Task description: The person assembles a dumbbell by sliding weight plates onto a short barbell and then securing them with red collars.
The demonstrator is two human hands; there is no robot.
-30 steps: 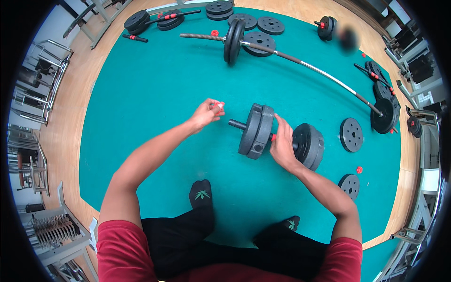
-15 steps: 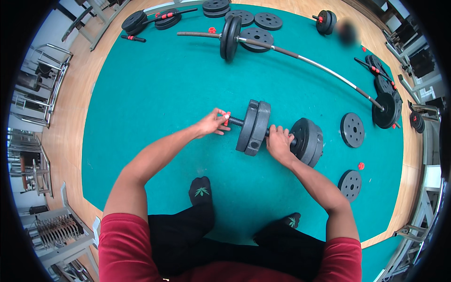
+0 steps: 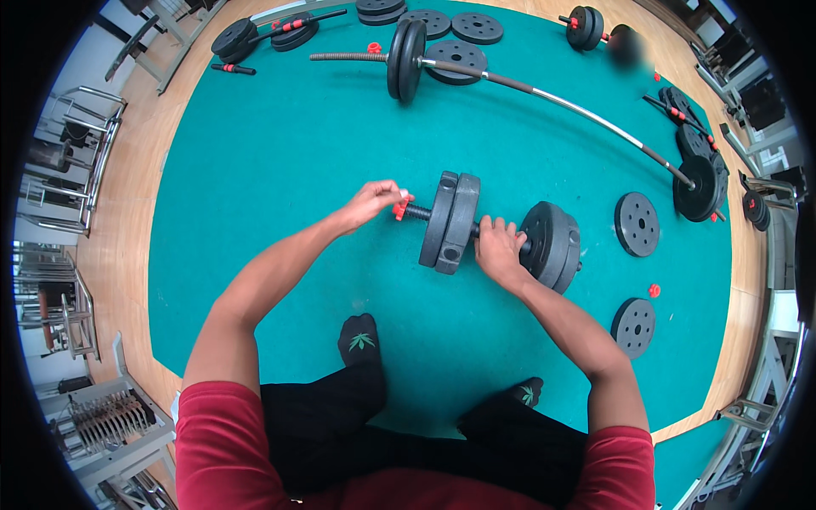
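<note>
Seated on the teal mat (image 3: 280, 127), near its middle, a person works on a dumbbell (image 3: 501, 234) lying crosswise in front of their socked feet. Left hand (image 3: 370, 204) pinches a red collar nut (image 3: 399, 207) at the threaded end of the bar, just beside the left pair of black plates (image 3: 450, 223). Right hand (image 3: 497, 251) is wrapped shut around the handle, between those plates and the right pair (image 3: 552, 245). Toward the mat's far edge lies a long barbell (image 3: 527, 85). Loose plates (image 3: 637, 224) and another red nut (image 3: 654, 291) lie near the right edge.
</note>
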